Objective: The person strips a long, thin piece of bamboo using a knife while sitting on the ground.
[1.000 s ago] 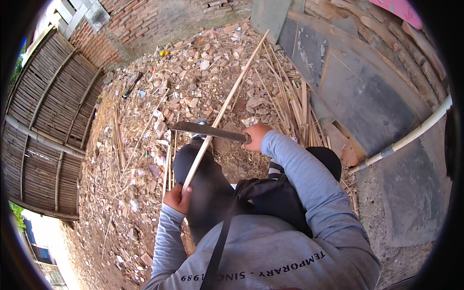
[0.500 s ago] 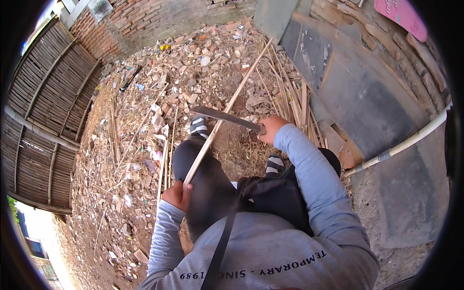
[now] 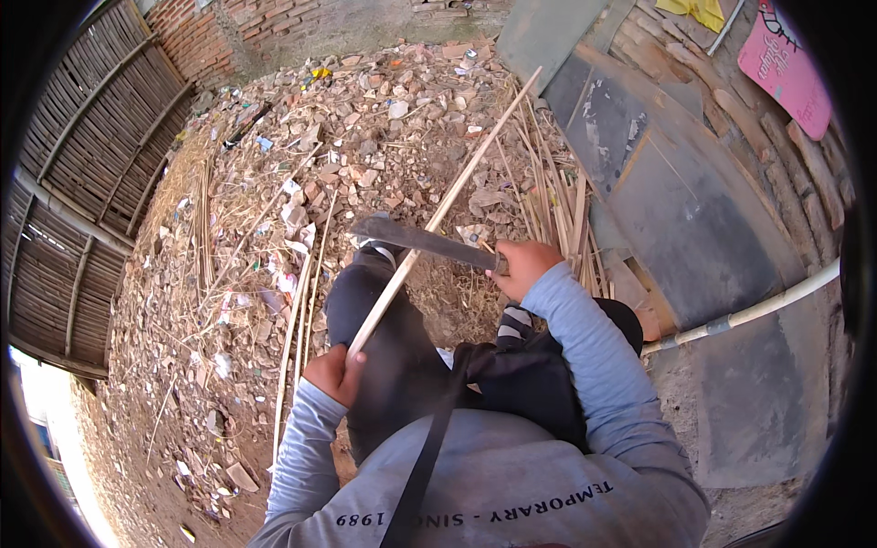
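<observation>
My left hand (image 3: pixel 335 374) is closed around the near end of a long, pale bamboo strip (image 3: pixel 464 180), beside my left knee. The strip slants away from me, up and to the right. In my right hand (image 3: pixel 527 268) is the handle of a machete (image 3: pixel 429 243), its broad dark blade pointing left. The blade lies across the strip around its middle, over my left foot; whether its edge bites into the strip I cannot tell. Most of the handle is hidden in my fist.
Rubble and litter (image 3: pixel 365 137) cover the ground ahead. More split bamboo strips (image 3: pixel 548 196) lie right of centre, and a few long ones (image 3: pixel 301 320) on the left. Dark boards (image 3: pixel 703 228) and a white pipe (image 3: pixel 786 297) are at the right; a bamboo fence (image 3: pixel 82 155) stands left.
The machete and my right hand have shifted slightly lower and to the right, and the blade's broad side shows more. Both hands keep their hold. The whole view has shifted a little.
</observation>
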Action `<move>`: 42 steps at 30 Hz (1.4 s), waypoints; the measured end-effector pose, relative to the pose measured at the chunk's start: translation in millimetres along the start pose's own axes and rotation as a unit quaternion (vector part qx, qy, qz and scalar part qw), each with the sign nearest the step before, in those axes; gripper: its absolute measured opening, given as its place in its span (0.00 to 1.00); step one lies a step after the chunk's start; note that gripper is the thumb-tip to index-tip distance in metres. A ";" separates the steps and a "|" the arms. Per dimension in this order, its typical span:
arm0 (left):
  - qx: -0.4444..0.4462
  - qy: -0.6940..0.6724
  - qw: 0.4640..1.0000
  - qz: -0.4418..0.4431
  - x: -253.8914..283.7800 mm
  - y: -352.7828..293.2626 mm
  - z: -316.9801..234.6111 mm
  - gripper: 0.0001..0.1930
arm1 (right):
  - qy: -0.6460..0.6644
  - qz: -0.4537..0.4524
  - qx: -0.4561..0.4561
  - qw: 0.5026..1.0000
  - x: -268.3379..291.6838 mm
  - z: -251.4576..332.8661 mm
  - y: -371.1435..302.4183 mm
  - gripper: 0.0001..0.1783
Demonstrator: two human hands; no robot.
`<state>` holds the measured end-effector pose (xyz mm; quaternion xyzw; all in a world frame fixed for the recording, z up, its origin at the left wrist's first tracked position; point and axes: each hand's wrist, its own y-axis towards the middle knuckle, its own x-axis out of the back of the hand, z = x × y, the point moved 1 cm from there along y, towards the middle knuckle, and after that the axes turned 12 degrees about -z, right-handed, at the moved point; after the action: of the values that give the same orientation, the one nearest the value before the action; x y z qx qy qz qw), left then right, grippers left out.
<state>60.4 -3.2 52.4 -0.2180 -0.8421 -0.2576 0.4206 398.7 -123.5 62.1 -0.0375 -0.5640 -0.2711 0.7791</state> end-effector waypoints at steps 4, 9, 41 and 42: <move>0.009 0.002 1.000 0.017 -2.3 -0.2 4.5 0.23 | -0.024 0.048 0.029 0.998 -13.1 16.7 -7.4 0.14; -0.027 0.002 1.000 -0.004 -1.5 0.5 6.3 0.22 | 0.040 0.094 0.053 0.993 -24.0 -3.5 6.1 0.13; -0.042 0.046 0.998 0.016 -9.9 2.7 10.0 0.23 | 0.045 0.076 0.073 0.993 -33.0 -10.5 10.0 0.13; -0.041 0.049 0.998 0.018 -9.3 3.1 10.1 0.23 | 0.033 0.080 0.083 0.993 -32.7 -8.9 10.0 0.13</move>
<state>61.2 4.0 40.3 -0.2371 -0.8053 -0.2949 0.4564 403.9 -105.8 32.0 -0.0087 -0.5541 -0.1611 0.8167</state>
